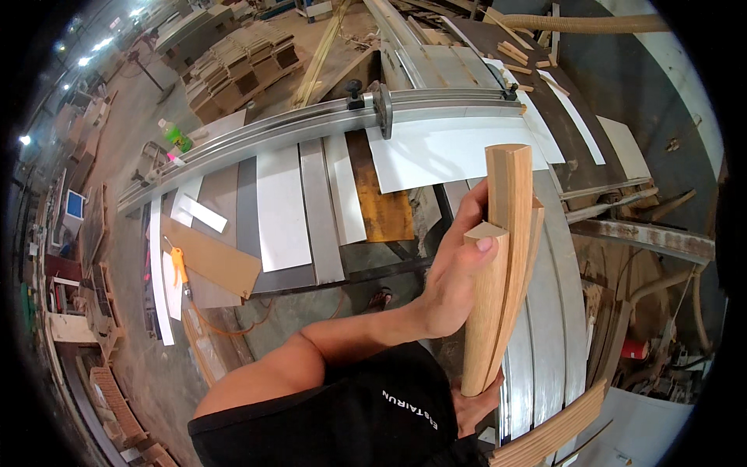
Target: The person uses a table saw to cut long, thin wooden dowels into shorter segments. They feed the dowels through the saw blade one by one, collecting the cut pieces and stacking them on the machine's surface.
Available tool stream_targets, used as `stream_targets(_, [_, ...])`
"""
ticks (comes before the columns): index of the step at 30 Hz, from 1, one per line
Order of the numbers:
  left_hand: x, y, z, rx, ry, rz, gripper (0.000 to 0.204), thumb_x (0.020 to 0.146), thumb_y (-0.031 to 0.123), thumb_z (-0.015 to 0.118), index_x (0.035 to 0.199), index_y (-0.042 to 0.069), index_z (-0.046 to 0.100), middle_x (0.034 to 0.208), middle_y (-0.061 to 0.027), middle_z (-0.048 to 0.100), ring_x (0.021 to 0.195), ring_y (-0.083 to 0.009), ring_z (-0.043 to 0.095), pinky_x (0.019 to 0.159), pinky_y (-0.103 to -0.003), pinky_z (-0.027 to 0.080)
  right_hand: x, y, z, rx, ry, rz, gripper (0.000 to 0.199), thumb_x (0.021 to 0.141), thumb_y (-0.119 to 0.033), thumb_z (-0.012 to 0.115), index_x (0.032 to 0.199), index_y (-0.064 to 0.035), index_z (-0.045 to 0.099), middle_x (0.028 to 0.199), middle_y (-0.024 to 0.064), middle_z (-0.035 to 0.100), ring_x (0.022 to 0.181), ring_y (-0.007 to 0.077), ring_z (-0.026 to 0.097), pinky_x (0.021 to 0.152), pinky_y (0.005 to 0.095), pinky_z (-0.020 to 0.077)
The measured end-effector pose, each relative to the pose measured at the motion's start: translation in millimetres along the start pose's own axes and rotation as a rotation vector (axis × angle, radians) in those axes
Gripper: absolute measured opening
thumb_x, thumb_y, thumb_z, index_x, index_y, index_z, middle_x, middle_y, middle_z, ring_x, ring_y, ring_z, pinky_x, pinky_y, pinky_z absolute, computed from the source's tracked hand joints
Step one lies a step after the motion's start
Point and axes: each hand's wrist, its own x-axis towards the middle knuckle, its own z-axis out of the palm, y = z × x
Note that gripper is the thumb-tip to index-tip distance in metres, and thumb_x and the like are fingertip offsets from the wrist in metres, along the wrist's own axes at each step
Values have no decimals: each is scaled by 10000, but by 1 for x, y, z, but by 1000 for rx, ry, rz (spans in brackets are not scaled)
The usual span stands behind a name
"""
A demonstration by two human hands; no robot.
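Observation:
A small bundle of pale wooden strips [492, 303] with rounded faces stands nearly upright in front of me, one strip reaching higher than the others. My left hand [455, 276] is closed around its upper part, the thumb pressing on the top of the shorter, nearest strip. Lower down, my right hand [476, 405] grips the bundle's bottom end; most of its fingers are hidden behind the wood. Beneath and beside the bundle runs the grey metal saw table [551, 327]. More grooved wooden strips [552, 430] lie close to my right hand.
A long metal fence rail [303, 124] crosses the far side, with white panels [282, 206] under it. An orange air gun [178, 268] and a green bottle [177, 137] are at left. Offcuts [513, 53] lie far right; stacked boards [241, 66] stand beyond the rail.

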Motion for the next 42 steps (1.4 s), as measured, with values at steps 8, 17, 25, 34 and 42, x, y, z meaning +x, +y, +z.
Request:
stream_targets(8, [12, 8, 6, -130, -10, -143, 575, 1043, 326, 287, 1532, 25, 263, 1315, -77, 528, 1116, -126, 535, 964, -298, 448, 4, 5, -1, 9, -19, -13, 757, 628, -92, 789, 1327, -17, 508, 1072, 184, 699, 981, 267, 690, 878, 368, 537])
stream_targets(17, [11, -5, -2, -12, -119, -110, 709, 982, 416, 384, 1529, -17, 256, 1455, -146, 477, 1289, -247, 503, 1093, -389, 383, 3, 18, -2, 133, -144, 71, 742, 635, -74, 785, 1318, -7, 502, 1019, 175, 698, 941, 250, 688, 851, 365, 539])
stream_targets(25, [16, 0, 4, -152, -87, -249, 614, 1032, 444, 326, 1488, 32, 337, 1459, -180, 475, 1308, -296, 499, 1103, -429, 395, 1, 26, -4, 16, -77, 16, 746, 620, -66, 817, 1303, -8, 523, 1028, 168, 706, 945, 259, 691, 857, 372, 541])
stream_targets(34, [20, 6, -12, -156, -434, -221, 454, 1056, 358, 445, 1342, 24, 561, 1447, -146, 490, 1295, -223, 515, 1068, -384, 440, -18, 88, 21, 146, 212, 2, 782, 661, -152, 779, 1364, 22, 485, 1082, 193, 679, 1008, 295, 683, 865, 374, 539])
stream_targets(42, [21, 1, -11, -44, -459, -153, 422, 983, 330, 630, 1285, 34, 637, 1429, -162, 531, 1249, -230, 565, 1043, -360, 450, -18, 59, 10, 127, 196, -233, 539, 795, -47, 740, 1291, 13, 538, 1113, 150, 678, 977, 250, 687, 835, 355, 554])
